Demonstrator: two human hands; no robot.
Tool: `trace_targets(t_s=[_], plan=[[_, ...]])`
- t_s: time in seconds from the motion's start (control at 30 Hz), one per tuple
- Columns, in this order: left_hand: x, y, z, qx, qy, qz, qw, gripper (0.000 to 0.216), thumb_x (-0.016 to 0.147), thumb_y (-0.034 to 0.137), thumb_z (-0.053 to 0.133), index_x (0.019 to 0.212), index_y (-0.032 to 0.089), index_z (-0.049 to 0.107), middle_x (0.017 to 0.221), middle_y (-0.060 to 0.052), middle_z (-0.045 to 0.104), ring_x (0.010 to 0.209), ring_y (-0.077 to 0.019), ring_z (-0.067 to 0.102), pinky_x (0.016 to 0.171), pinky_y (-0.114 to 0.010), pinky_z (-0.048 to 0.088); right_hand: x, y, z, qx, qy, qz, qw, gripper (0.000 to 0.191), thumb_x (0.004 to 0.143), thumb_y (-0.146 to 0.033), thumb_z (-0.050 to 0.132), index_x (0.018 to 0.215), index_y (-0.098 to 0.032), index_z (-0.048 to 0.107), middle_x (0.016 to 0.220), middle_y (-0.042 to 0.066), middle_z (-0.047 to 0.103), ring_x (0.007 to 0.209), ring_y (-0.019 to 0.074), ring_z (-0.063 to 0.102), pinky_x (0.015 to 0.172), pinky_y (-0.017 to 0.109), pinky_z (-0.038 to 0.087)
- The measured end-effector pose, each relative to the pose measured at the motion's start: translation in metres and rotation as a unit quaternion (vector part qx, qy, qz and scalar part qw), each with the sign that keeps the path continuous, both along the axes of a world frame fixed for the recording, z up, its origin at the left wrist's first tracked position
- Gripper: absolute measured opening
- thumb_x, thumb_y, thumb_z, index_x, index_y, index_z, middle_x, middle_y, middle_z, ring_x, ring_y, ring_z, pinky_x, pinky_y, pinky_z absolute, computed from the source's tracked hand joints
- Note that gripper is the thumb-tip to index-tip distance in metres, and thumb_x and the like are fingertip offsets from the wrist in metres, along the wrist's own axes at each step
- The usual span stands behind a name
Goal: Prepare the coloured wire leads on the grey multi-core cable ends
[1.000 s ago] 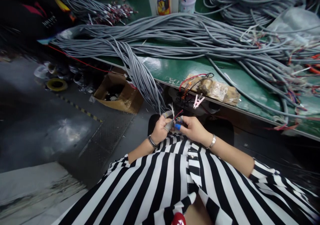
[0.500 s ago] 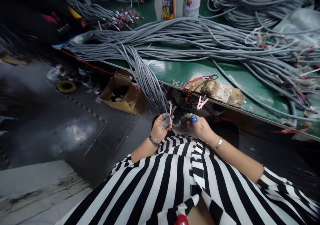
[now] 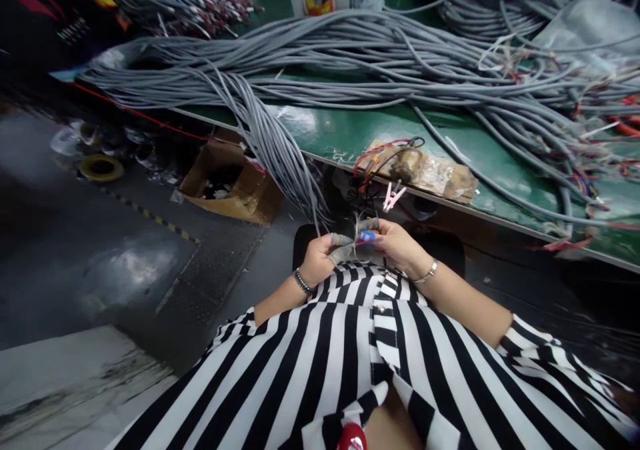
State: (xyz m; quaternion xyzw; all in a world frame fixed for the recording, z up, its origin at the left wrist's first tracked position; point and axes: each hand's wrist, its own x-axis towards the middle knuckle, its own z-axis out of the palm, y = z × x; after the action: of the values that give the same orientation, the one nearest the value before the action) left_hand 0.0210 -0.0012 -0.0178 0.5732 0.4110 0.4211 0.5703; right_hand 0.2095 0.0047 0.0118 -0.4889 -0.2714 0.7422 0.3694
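A bundle of grey cables hangs over the table's front edge towards my lap. My left hand, with grey covers on its fingertips, is closed round a cable end whose thin inner wires fan out. Meeting it from the right, my right hand pinches at those wires; a blue band wraps one of its fingers. Just where the fingertips meet, individual wires are too small to tell apart.
More grey cables lie along the green table. At its edge sits a taped cardboard piece with a pink clip. Below stands an open cardboard box; a yellow tape roll lies on the floor.
My right hand has moved left to the cable end in my left hand and now pinches its wires. Before, the two hands were apart. The view has shifted slightly.
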Motion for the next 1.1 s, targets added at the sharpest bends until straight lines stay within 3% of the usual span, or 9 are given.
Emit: trace_targets(t_s=[0.17,0.33,0.47,0.57,0.67,0.77,0.97,1.03,1.1], plan=[[-0.002,0.0,-0.006,0.0,0.019,0.003,1.0,0.027,0.067,0.033,0.081,0.085,0.015,0.073,0.071,-0.003,0.068,0.064,-0.0133,0.063,0.067,-0.026,0.054,-0.002,0.003,0.003,-0.017,0.026,-0.002,1.0,0.04,0.05,-0.025,0.086,0.079,-0.017,0.06,0.063,0.0,0.068,0.056,0.0141,0.064,0.055,0.027,0.054],[0.0,0.001,-0.007,-0.011,-0.002,0.009,1.0,0.029,0.066,0.037,0.081,0.082,0.015,0.072,0.067,-0.002,0.067,0.056,-0.0102,0.058,0.064,-0.025,0.054,-0.004,0.004,0.0,-0.002,0.016,-0.022,1.0,0.04,0.049,-0.018,0.082,0.081,-0.017,0.058,0.065,-0.002,0.067,0.053,0.011,0.061,0.05,0.022,0.048],[0.003,0.001,-0.003,-0.023,-0.024,0.031,0.999,0.029,0.063,0.037,0.082,0.078,0.015,0.07,0.065,-0.001,0.066,0.054,-0.0092,0.056,0.057,-0.022,0.052,-0.005,0.003,0.0,0.0,0.014,-0.026,1.0,0.041,0.049,-0.013,0.077,0.084,-0.017,0.057,0.068,-0.003,0.067,0.049,0.0073,0.054,0.044,0.018,0.04],[0.004,0.0,-0.003,-0.048,-0.044,0.047,0.997,0.029,0.062,0.033,0.084,0.079,0.015,0.069,0.064,0.0,0.065,0.053,-0.0085,0.055,0.054,-0.02,0.048,-0.005,0.003,0.001,-0.009,0.028,-0.03,0.999,0.037,0.053,-0.016,0.075,0.085,-0.018,0.057,0.062,-0.007,0.058,0.04,0.0019,0.038,0.037,0.016,0.024],[0.005,-0.001,-0.007,-0.092,-0.058,0.062,0.992,0.03,0.061,0.032,0.084,0.08,0.014,0.068,0.062,0.001,0.064,0.052,-0.0079,0.055,0.053,-0.02,0.047,-0.004,0.004,0.001,-0.011,0.082,-0.029,0.996,0.032,0.059,-0.019,0.073,0.087,-0.018,0.056,0.061,-0.008,0.052,0.039,-0.0001,0.023,0.037,0.016,0.009],[0.007,0.0,-0.011,-0.134,-0.09,0.095,0.982,0.032,0.062,0.035,0.082,0.08,0.014,0.065,0.062,0.002,0.063,0.052,-0.0071,0.054,0.052,-0.019,0.045,-0.002,0.006,-0.001,-0.008,0.15,-0.023,0.988,0.031,0.062,-0.018,0.068,0.091,-0.02,0.055,0.063,-0.008,0.049,0.041,0.0012,0.013,0.037,0.018,0.005],[0.014,0.005,-0.007,-0.206,-0.156,0.155,0.953,0.034,0.062,0.036,0.08,0.079,0.015,0.06,0.06,0.003,0.06,0.048,-0.0045,0.05,0.044,-0.015,0.034,-0.004,0.005,-0.007,0.051,0.16,-0.028,0.985,0.03,0.064,-0.02,0.064,0.092,-0.021,0.053,0.068,-0.008,0.049,0.043,0.0027,0.01,0.039,0.019,0.007],[0.015,0.006,-0.004,-0.213,-0.162,0.166,0.949,0.035,0.06,0.037,0.08,0.079,0.015,0.059,0.059,0.004,0.059,0.047,-0.0043,0.049,0.042,-0.015,0.031,-0.007,0.003,-0.008,0.096,0.115,-0.021,0.989,0.034,0.066,-0.022,0.066,0.097,-0.022,0.052,0.072,-0.007,0.053,0.043,0.0027,0.017,0.038,0.018,0.012],[0.016,0.007,-0.003,-0.212,-0.169,0.173,0.947,0.036,0.06,0.037,0.08,0.079,0.015,0.059,0.059,0.004,0.058,0.046,-0.0039,0.049,0.041,-0.015,0.028,-0.009,0.0,-0.009,0.165,0.062,0.0,0.984,0.036,0.068,-0.024,0.067,0.1,-0.022,0.052,0.074,-0.006,0.055,0.047,0.0044,0.033,0.042,0.018,0.026]])
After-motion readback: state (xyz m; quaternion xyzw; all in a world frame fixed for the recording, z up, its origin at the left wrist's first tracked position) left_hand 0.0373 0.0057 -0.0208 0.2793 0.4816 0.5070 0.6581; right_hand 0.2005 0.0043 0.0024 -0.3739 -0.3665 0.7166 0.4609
